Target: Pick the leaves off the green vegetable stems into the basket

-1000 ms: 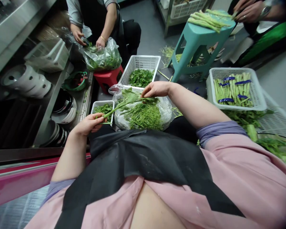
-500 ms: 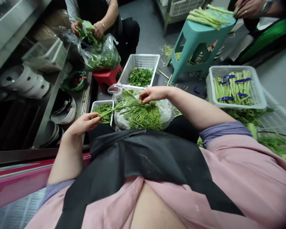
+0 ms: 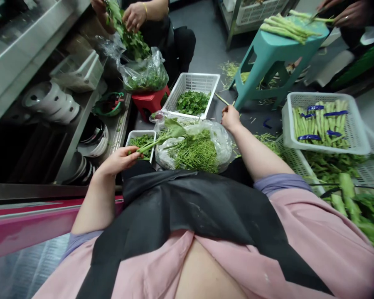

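Left hand [image 3: 121,160] pinches leafy greens [image 3: 174,129] by one end, so rest sticks out over open plastic bag [image 3: 225,144]. Right hand [image 3: 231,119] near bag, fingers curled; cannot tell if holding anything. Bag sits close to apron [image 3: 180,199], likely for easy reach.

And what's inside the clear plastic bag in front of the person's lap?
A heap of thin green stems lies in the plastic bag. Leafy greens held in the left hand reach over its left side. Whatever lies beneath the top layer is covered.
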